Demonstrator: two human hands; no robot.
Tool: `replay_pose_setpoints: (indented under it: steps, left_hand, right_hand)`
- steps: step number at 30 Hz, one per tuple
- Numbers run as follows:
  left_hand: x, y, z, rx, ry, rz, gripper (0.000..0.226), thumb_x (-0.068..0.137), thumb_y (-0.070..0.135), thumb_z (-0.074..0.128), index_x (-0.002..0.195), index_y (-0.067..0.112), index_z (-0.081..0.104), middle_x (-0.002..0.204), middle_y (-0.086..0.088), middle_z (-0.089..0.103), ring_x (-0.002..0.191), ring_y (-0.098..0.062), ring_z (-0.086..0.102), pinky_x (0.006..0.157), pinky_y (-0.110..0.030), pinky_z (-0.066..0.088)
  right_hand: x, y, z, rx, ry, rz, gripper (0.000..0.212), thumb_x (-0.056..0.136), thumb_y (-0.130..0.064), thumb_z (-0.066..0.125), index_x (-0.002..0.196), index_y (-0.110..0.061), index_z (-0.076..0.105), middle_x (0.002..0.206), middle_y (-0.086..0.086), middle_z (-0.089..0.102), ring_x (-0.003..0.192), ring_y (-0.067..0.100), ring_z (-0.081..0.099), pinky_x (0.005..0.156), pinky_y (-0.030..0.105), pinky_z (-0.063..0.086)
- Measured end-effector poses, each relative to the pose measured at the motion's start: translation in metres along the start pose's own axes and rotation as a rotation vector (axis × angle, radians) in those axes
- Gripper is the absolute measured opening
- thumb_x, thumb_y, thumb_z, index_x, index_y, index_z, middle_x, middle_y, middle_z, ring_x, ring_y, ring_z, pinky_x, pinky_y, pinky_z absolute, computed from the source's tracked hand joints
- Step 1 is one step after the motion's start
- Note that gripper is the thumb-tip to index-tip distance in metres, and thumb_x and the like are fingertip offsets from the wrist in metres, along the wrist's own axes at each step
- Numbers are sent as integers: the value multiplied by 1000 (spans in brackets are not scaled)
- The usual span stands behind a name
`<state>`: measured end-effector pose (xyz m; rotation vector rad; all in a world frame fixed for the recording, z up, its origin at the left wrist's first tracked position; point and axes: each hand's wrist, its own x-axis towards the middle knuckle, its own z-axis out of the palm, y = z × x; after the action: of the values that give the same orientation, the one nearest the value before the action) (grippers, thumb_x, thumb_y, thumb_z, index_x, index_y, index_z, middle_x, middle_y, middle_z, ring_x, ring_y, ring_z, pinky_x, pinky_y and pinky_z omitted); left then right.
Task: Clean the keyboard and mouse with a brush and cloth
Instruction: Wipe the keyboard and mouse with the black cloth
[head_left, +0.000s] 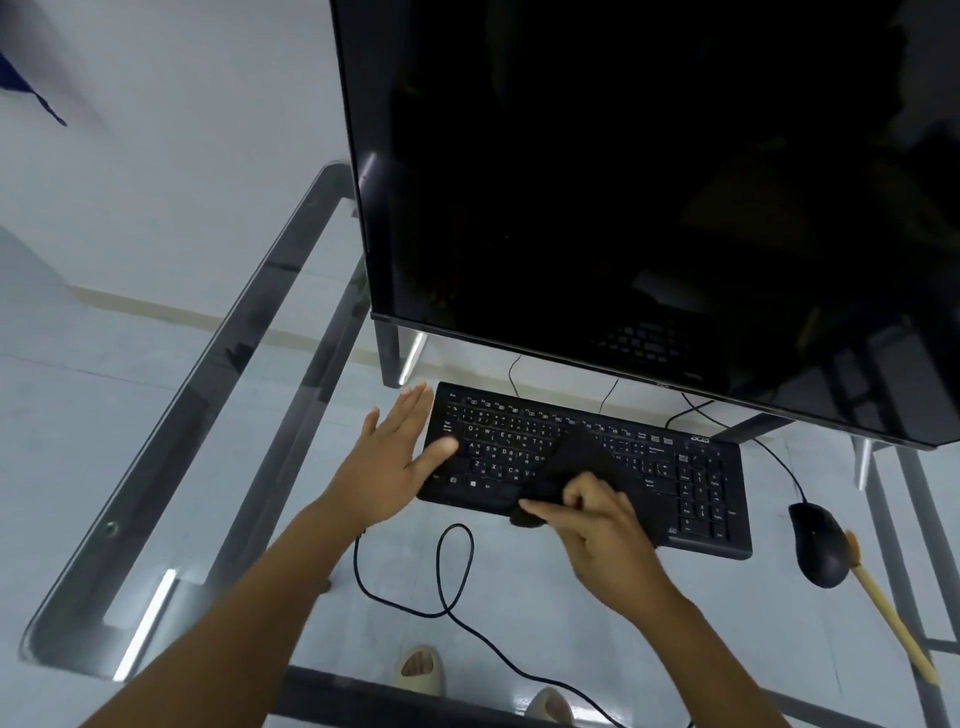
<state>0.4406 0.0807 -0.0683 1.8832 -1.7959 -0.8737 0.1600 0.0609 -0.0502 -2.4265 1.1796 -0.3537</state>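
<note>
right hand (597, 525) pinches cloth (576, 462) on keyboard (691, 483).

Bare forearms (249, 613), beige slide sandals (420, 670)

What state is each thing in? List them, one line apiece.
keyboard: flat on the glass desk, middle covered by the cloth
cloth: dark, spread over the keys, near edge pinched by the right hand
right hand: grips the cloth
left hand: open, fingers straight, thumb on the keyboard's left end
mouse: untouched, right of the keyboard
brush: lying idle beside the mouse
monitor: screen dark
</note>
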Motion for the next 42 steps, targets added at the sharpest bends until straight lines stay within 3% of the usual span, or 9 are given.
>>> replay_pose_setpoints:
  steps: [7, 10, 13, 17, 23, 29, 35, 39, 42]
  left_hand:
    - [5, 20, 25, -228, 187, -113, 81, 85, 68, 3, 151, 22, 17, 157, 13, 10, 142, 6, -1, 118, -32, -10]
    - [1, 16, 29, -158, 195, -83, 75, 89, 63, 2, 151, 22, 13, 156, 13, 8, 142, 5, -1, 118, -30, -9]
    - [2, 14, 34, -67, 198, -48, 65, 93, 58, 1, 149, 25, 5, 156, 14, 6, 143, 4, -2, 118, -30, -9]
    - [1, 19, 34, -184, 267, -112, 66, 95, 58, 4, 150, 24, 20, 154, 13, 21, 138, 14, 4, 117, -22, -7]
    - [1, 37, 20, -215, 279, -191, 54, 98, 41, 14, 146, 23, 33, 143, 14, 31, 126, 12, 9, 109, -12, -5]
    - [5, 19, 21, -110, 171, -110, 66, 95, 58, 3, 148, 25, 25, 153, 10, 30, 137, 7, 7, 116, -24, -9]
    - [-4, 36, 2, -334, 107, -205, 50, 99, 44, 14, 148, 33, 22, 153, 12, 22, 118, 22, -13, 110, -21, -14]
    - [-2, 31, -1, -416, 73, -234, 54, 97, 49, 8, 148, 35, 20, 155, 4, 27, 124, 11, -7, 112, -27, -11]
    - [2, 11, 16, -442, 104, -272, 76, 83, 76, -2, 148, 42, 16, 156, 9, 26, 143, -5, -12, 115, -33, -13]
  right_hand:
    - [56, -83, 53, -74, 16, -118, 25, 80, -10, 63, 97, -28, 68, 82, -1, 43, 77, 21, 46, 66, 31, 30]
    - [45, -66, 46, -111, 31, -92, 34, 85, -12, 50, 108, -31, 66, 86, -3, 53, 77, 17, 49, 64, 31, 39]
    - [19, -6, 17, -53, 244, 291, 35, 93, -24, 44, 118, -30, 67, 86, -10, 55, 69, 1, 53, 66, 32, 53]
    - [10, 22, 9, -44, 480, 668, 35, 87, -9, 65, 122, -13, 65, 86, 11, 56, 52, 24, 55, 59, 44, 57]
    - [54, -49, 40, -82, 197, 90, 36, 87, -24, 60, 122, -27, 64, 85, -1, 57, 67, 18, 57, 68, 32, 49]
    - [74, 12, 9, -49, 440, 622, 32, 92, -20, 59, 123, -17, 64, 101, 13, 60, 74, 30, 64, 79, 42, 52]
    - [93, -71, 49, -81, 137, 98, 36, 94, -29, 46, 127, -28, 60, 94, 1, 55, 80, 23, 55, 72, 33, 38]
    - [130, -66, 44, -12, 159, 234, 31, 95, -23, 51, 123, -29, 63, 100, 4, 56, 88, 22, 56, 85, 40, 42]
    - [113, -79, 50, -19, 106, 195, 32, 95, -25, 45, 122, -31, 61, 97, 2, 52, 82, 25, 48, 77, 37, 40]
